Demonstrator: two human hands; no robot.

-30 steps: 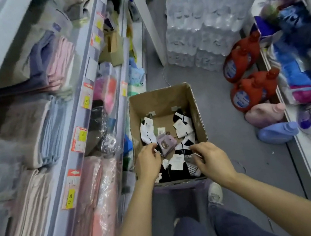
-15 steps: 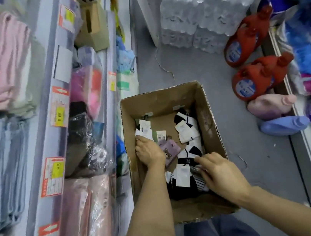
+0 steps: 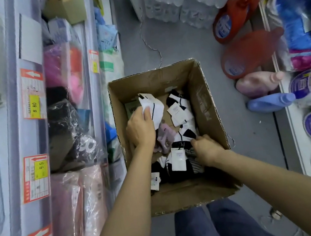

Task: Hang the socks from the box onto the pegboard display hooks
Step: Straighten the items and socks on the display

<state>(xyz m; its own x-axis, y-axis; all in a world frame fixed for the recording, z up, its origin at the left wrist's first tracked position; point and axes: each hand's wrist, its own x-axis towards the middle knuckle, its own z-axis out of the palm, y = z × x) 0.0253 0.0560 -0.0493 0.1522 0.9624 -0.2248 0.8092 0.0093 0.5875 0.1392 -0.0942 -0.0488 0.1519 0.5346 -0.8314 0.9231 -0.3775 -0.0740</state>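
In the cardboard box (image 3: 204,98) the left hand (image 3: 140,129) pinches a white sock pair (image 3: 154,108) at the far left, its long axis running far-left to near-right, while the right hand (image 3: 207,149), fingers curled, grips the dark socks (image 3: 185,147) at the near right.

Shop aisle; price tags (image 3: 32,105); shelved detergent (image 3: 307,85)

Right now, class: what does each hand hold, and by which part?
Left hand pinches the white sock pair by its lower-left edge. Right hand: fingers among socks, hold unclear.
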